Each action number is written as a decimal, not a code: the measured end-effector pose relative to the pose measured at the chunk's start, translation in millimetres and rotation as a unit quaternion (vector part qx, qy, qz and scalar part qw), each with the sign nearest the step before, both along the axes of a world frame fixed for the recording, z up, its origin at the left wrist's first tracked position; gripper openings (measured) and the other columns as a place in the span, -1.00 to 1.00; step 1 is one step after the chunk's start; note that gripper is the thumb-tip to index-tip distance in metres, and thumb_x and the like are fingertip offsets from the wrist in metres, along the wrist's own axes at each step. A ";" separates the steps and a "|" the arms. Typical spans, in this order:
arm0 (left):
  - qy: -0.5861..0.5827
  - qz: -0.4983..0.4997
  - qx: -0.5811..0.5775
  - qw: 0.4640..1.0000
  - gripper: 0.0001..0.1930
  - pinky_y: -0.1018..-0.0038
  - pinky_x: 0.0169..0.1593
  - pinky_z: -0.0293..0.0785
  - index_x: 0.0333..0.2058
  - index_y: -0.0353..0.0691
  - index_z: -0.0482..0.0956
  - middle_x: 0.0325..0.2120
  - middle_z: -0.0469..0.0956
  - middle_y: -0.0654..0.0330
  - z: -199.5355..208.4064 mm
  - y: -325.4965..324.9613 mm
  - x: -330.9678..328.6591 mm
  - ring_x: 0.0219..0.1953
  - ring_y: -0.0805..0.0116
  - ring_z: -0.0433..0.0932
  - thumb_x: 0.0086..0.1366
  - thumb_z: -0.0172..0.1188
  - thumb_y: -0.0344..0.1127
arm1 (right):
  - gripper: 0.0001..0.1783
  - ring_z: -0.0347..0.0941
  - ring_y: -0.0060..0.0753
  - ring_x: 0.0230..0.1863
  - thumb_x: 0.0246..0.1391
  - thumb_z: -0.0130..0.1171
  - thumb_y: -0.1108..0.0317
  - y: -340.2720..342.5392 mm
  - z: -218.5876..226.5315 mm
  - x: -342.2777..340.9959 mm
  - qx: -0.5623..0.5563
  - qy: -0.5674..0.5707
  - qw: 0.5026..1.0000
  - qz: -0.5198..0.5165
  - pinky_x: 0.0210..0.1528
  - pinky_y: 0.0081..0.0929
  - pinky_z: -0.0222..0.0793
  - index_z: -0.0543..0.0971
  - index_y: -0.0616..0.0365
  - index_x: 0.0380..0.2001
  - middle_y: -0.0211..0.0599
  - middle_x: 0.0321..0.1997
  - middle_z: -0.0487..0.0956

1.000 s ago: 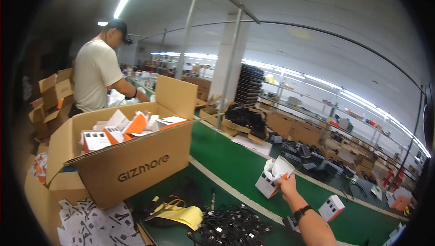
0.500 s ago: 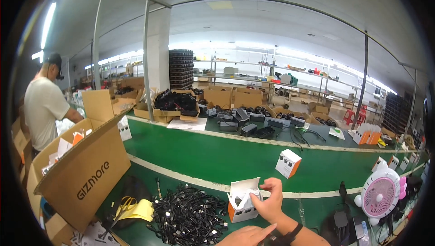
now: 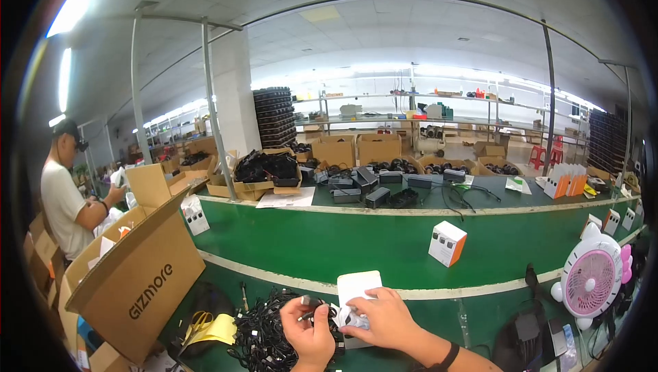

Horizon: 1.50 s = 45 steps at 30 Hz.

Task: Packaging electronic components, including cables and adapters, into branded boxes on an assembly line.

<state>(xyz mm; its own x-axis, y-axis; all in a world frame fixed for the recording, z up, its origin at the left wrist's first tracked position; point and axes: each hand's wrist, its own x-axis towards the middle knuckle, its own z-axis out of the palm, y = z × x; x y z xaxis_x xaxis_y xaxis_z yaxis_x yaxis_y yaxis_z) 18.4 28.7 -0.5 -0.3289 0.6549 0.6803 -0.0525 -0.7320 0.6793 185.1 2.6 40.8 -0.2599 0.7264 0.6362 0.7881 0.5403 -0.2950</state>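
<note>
My left hand (image 3: 308, 334) is closed on a small black cable (image 3: 312, 302), whose ends show by the fingertips. It is over the right side of a heap of black cables (image 3: 257, 338) with light connectors. Right beside it stands a small white box (image 3: 359, 285) with its flap raised. My right hand (image 3: 384, 320), a black band on its wrist, has thumb and fingers curled round the mouth of this box. Something whitish shows between those fingers, but I cannot make out what it is. The hand hides most of the box's front.
Left of the heap lie yellow-handled scissors (image 3: 199, 322) and yellow paper (image 3: 216, 329). A large open carton (image 3: 154, 283) stands at the left. A closed white-and-orange box (image 3: 447, 244) sits on the green belt (image 3: 370, 242). A pink-and-white fan (image 3: 593, 277) stands at right. A co-worker (image 3: 65, 194) is far left.
My left hand has come up from the lower edge and now holds a black cable. My right hand has shifted slightly left and lower at the open box. The view has turned slightly.
</note>
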 end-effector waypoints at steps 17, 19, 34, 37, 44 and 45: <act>0.174 0.030 0.134 0.975 -0.78 0.39 -0.20 0.62 -0.20 -0.32 0.62 -0.31 0.70 0.04 25.0 10.4 23.4 -0.30 0.23 0.71 0.18 0.40 -0.61 | -0.65 0.53 0.16 -0.10 -0.06 0.32 0.49 4.6 -10.2 8.9 -0.171 0.183 0.968 0.032 -0.05 -0.07 0.49 0.53 0.18 -0.15 -0.05 -0.21 0.59; 0.288 0.057 0.139 0.946 -0.78 0.32 -0.21 0.59 -0.21 -0.28 0.63 -0.33 0.70 0.09 25.8 8.7 23.5 -0.31 0.20 0.69 0.17 0.41 -0.56 | -0.59 0.51 0.16 -0.08 -0.08 0.36 0.47 2.2 -16.0 3.8 -0.169 0.220 0.960 0.034 -0.03 -0.05 0.48 0.50 0.16 -0.11 -0.06 -0.16 0.58; 0.517 0.010 -0.042 0.855 -0.82 0.19 0.00 0.41 -0.14 -0.06 0.73 -0.26 0.67 0.22 23.1 7.5 -10.6 -0.07 0.18 0.61 0.29 0.30 -0.36 | -0.46 0.47 -0.32 0.14 -0.06 0.35 0.54 18.1 -57.0 12.9 -0.154 0.344 0.923 0.075 0.27 -0.37 0.36 0.33 0.18 -0.02 -0.15 0.06 0.48; 0.413 0.008 -0.107 0.905 -0.86 0.16 0.00 0.42 -0.19 -0.08 0.72 -0.35 0.70 0.26 18.3 5.7 -4.0 -0.12 0.18 0.63 0.28 0.32 -0.35 | -0.61 0.55 -0.16 0.09 -0.07 0.36 0.42 8.9 -53.4 2.7 -0.094 0.325 0.941 -0.001 0.17 -0.32 0.47 0.48 0.20 -0.15 -0.15 -0.02 0.53; 0.601 0.031 0.019 0.799 -0.88 0.08 0.16 0.40 -0.23 -0.12 0.73 -0.17 0.67 0.17 35.7 -7.1 -22.8 -0.12 0.13 0.62 0.32 0.30 -0.28 | -0.82 0.61 -0.16 -0.05 0.02 0.41 0.29 11.3 -36.6 22.7 -0.117 0.241 0.962 0.059 0.04 -0.29 0.55 0.70 0.13 -0.33 -0.18 0.02 0.54; 0.600 0.031 0.021 0.799 -0.88 0.08 0.16 0.40 -0.23 -0.12 0.73 -0.17 0.67 0.17 36.3 -7.3 -22.5 -0.12 0.13 0.62 0.32 0.30 -0.28 | -0.80 0.62 -0.16 -0.07 0.05 0.42 0.25 14.5 -39.8 25.6 -0.158 0.293 0.939 0.091 0.03 -0.30 0.55 0.74 0.11 -0.29 -0.20 0.03 0.54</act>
